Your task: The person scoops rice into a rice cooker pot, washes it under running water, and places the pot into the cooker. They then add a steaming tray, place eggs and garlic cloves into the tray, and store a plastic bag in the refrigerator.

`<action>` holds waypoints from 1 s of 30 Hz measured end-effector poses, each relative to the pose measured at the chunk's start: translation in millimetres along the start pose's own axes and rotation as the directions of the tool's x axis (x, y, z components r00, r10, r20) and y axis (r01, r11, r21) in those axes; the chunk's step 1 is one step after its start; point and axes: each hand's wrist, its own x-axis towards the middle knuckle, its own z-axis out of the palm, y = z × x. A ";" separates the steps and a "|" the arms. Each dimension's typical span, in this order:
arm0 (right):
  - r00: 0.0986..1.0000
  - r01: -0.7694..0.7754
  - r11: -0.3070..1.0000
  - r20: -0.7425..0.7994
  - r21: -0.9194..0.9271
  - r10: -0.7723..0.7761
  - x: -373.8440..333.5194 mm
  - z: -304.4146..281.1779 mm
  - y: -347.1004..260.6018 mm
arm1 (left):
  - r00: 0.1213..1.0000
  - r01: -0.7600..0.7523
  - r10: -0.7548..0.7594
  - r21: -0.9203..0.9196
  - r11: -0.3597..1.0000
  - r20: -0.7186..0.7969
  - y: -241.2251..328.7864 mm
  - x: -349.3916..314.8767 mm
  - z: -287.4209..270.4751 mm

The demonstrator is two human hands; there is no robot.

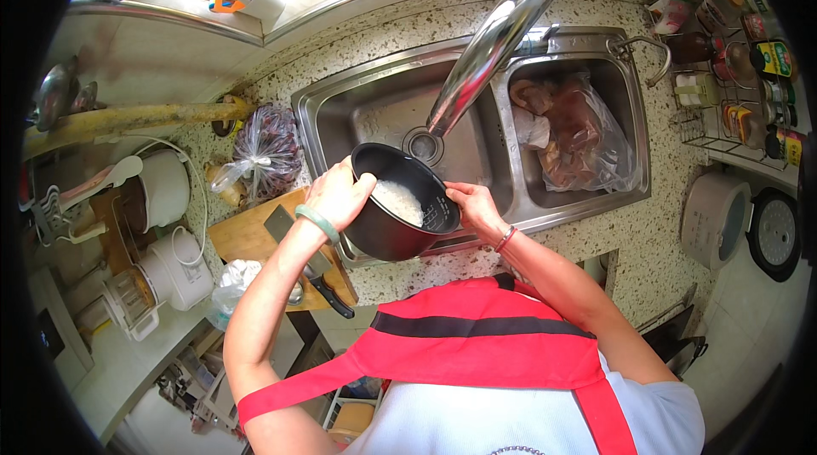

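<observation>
Between my hands is a black rice cooker pot (385, 238), tilted over the front edge of the left sink basin (357, 114). White rice (398, 200) lies at its bottom. My left hand (338, 193) grips the pot's left rim, thumb over the edge. On the opposite rim, my right hand (477, 210) pinches the edge with its fingers. The chrome faucet (498, 46) arches above the basin, its spout just beyond the pot. Whether water is in the pot I cannot tell.
Bagged raw meat (587, 136) fills the right basin. Left of the sink, a cleaver (311, 259) lies on a wooden cutting board (242, 234), near a tied plastic bag (265, 148). An open rice cooker (715, 212) stands at the right, below a rack of jars (732, 68).
</observation>
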 end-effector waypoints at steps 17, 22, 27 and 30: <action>0.999 0.007 0.995 0.034 0.102 -0.010 27.6 -0.6 35.9 | 0.998 -0.043 0.048 0.134 0.990 -0.033 3.9 -0.9 -4.6; 0.999 -0.015 0.994 0.040 0.106 0.011 20.8 1.4 29.3 | 0.999 -0.024 0.029 0.143 0.989 -0.029 6.2 -0.2 -6.4; 0.999 -0.029 0.994 0.039 0.105 0.025 15.1 4.7 24.9 | 1.000 -0.008 0.009 0.135 0.991 -0.010 8.3 -1.2 -8.9; 0.998 -0.043 0.996 0.040 0.077 0.040 7.8 6.5 17.9 | 1.000 0.001 -0.001 0.146 0.989 -0.002 8.3 -0.8 -10.2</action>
